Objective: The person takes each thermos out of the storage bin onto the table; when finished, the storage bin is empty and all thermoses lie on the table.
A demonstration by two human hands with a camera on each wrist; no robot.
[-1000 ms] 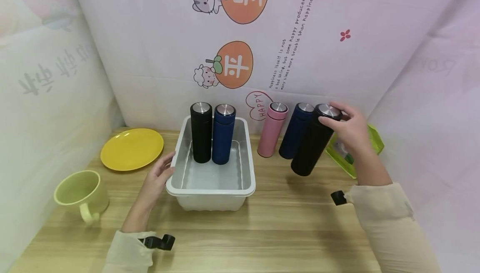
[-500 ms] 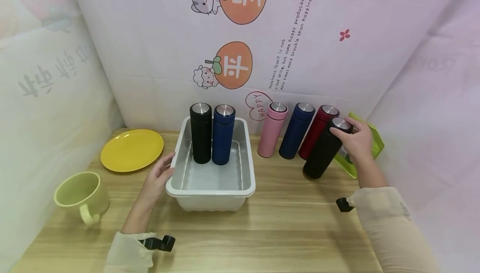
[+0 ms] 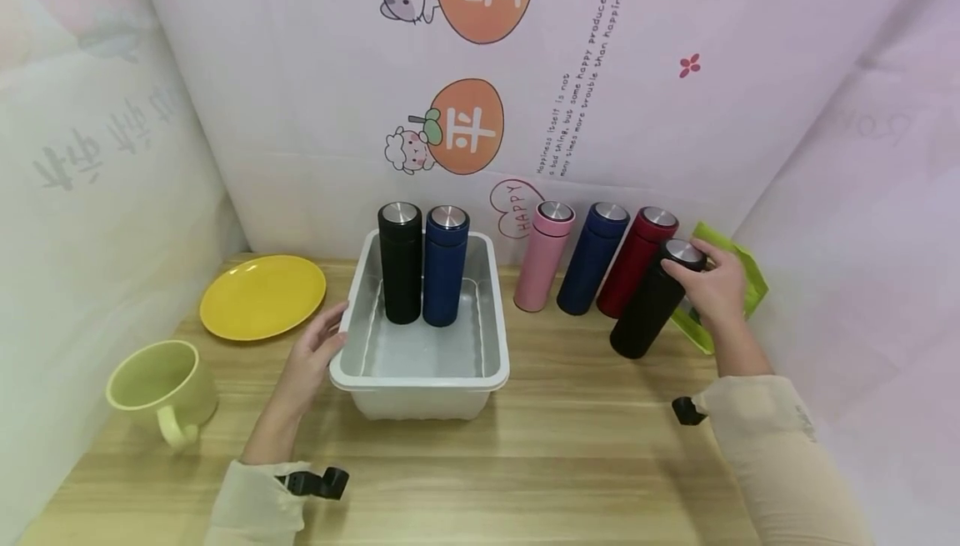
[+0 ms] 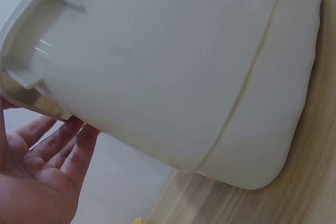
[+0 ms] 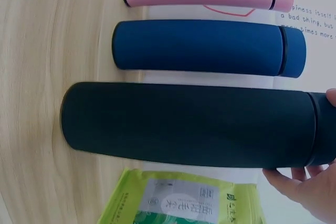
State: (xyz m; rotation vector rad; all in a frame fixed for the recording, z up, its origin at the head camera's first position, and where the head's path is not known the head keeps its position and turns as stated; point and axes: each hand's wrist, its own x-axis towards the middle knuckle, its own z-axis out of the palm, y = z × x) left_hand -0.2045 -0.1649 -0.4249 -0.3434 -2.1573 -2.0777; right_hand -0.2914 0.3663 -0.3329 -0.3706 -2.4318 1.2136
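My right hand (image 3: 716,283) holds a black thermos bottle (image 3: 649,304) by its steel-topped cap, thumb on one side and fingers on the other. The bottle's base is at the table, in front of a dark red thermos (image 3: 628,275). In the right wrist view, the black thermos (image 5: 189,124) covers the red one. My left hand (image 3: 307,358) holds the left rim of a white plastic bin (image 3: 420,383); in the left wrist view its fingers (image 4: 60,148) reach under the rim. Inside the bin, a black thermos (image 3: 401,275) and a blue thermos (image 3: 446,279) stand side by side.
A pink thermos (image 3: 542,267) and another blue thermos (image 3: 588,267) stand along the back wall, left of the red one. A green packet (image 5: 181,195) lies by the right hand. On the left are a yellow plate (image 3: 262,296) and a green mug (image 3: 161,388).
My right hand has moved right and lower with the black thermos, and the red thermos behind has come into view. In the last half second it barely moves. The left hand stays at the bin.
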